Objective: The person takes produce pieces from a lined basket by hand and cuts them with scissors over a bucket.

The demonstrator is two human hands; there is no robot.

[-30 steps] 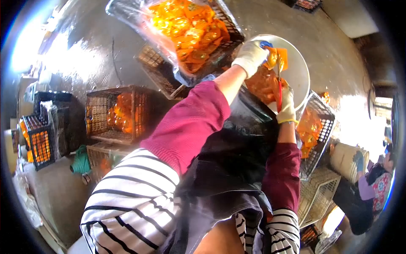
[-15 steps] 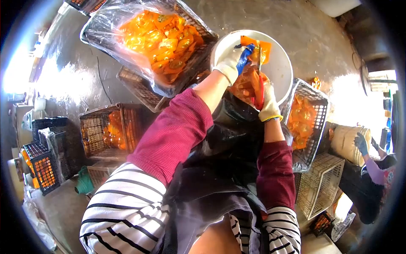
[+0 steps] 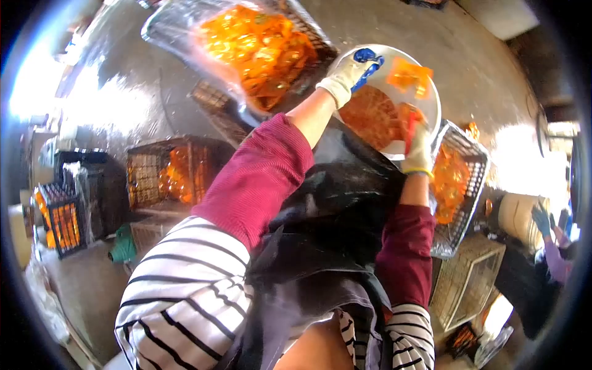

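Orange packet [image 3: 410, 75], one: over the bucket [image 3: 430, 112], towards its far-right edge, apart from both hands. Scissors [image 3: 411, 131], red-handled: grasped by the right hand [image 3: 419, 148], near-right edge. Left hand [image 3: 356, 73]: fingers curled at far-left edge — cannot tell if holding anything. Progress, as judged: bucket part filled; loaded crates [image 3: 473, 185] alongside — apparently outstanding.

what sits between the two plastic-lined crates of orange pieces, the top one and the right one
The white bucket, with your left hand and right hand partly in front, in the head view.
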